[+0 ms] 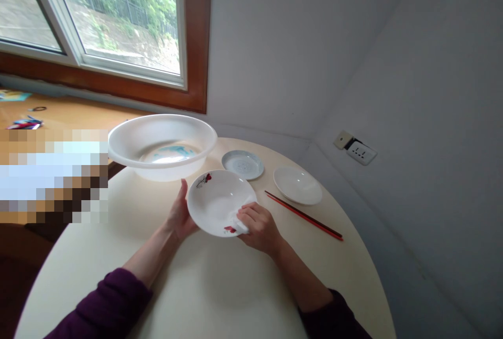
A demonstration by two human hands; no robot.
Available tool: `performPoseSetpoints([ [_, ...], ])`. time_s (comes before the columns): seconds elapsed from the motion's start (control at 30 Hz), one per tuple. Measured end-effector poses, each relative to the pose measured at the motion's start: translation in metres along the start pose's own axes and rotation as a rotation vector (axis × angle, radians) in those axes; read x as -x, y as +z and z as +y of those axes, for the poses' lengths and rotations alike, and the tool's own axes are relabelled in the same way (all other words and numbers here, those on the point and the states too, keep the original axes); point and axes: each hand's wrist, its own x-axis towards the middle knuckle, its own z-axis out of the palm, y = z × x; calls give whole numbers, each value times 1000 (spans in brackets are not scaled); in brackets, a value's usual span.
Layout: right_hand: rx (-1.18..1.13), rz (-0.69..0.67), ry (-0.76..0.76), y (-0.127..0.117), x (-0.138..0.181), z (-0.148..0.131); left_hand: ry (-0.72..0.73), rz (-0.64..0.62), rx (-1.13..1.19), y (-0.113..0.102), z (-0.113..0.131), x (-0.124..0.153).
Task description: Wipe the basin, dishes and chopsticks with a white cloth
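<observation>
A white bowl (216, 200) with red flower prints is held tilted toward me above the table. My left hand (183, 216) grips its left side, thumb up along the rim and the other fingers hidden behind it. At the bowl's lower right, my right hand (259, 226) is closed on a white cloth or tissue (242, 223), pressing it against the rim. Just beyond the bowl lies a pale blue-grey plate (242, 164). To the right are a plain white dish (297, 186) and a pair of chopsticks (304, 215), dark with red undersides.
A large translucent plastic basin (163, 142) stands at the back left of the round cream table (220, 297). Behind it is a wooden desk (78, 108) below a window. Grey walls close in at the back and right, with a power socket (361, 153).
</observation>
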Motion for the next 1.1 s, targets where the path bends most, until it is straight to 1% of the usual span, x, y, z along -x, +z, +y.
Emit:
performPoseSetpoints([
  [0.1, 13, -34, 32, 0, 1, 0, -21, 58, -18, -1, 1, 1],
  [0.17, 5, -23, 35, -1, 1, -1, -18, 132, -40, 1, 0, 1],
  [0.3, -81, 62, 28, -6, -3, -2, 33, 335, -90, 10, -1, 2],
  [0.4, -215, 120, 24, -12, -5, -2, 33, 419, -108, 14, 0, 3],
  [0.5, -266, 152, 67, -15, -5, 2, 24, 418, -112, 16, 0, 3],
  [0.57, -240, 210, 154, -14, -4, 7, 9, 415, -112, 16, -2, 3],
  [0.63, -224, 282, 295, -10, -3, 12, -11, 419, -102, 17, -6, 2],
  [0.73, -272, 412, 590, -2, -4, 17, -56, 408, -65, 18, -11, 1],
  [0.8, -341, 536, 765, 4, -9, 14, -71, 383, -32, 18, -12, 1],
  [0.87, -410, 665, 881, 9, -15, 7, -84, 363, 3, 18, -11, 2],
  [0.93, -477, 733, 942, 15, -21, -7, -90, 359, 23, 17, -10, 2],
  [0.97, -510, 735, 951, 18, -24, -14, -84, 359, 23, 17, -10, 2],
  [1.03, -568, 698, 920, 22, -29, -29, -51, 354, -6, 15, -10, 2],
  [1.1, -606, 655, 859, 24, -32, -42, -32, 350, -71, 13, -12, 1],
])
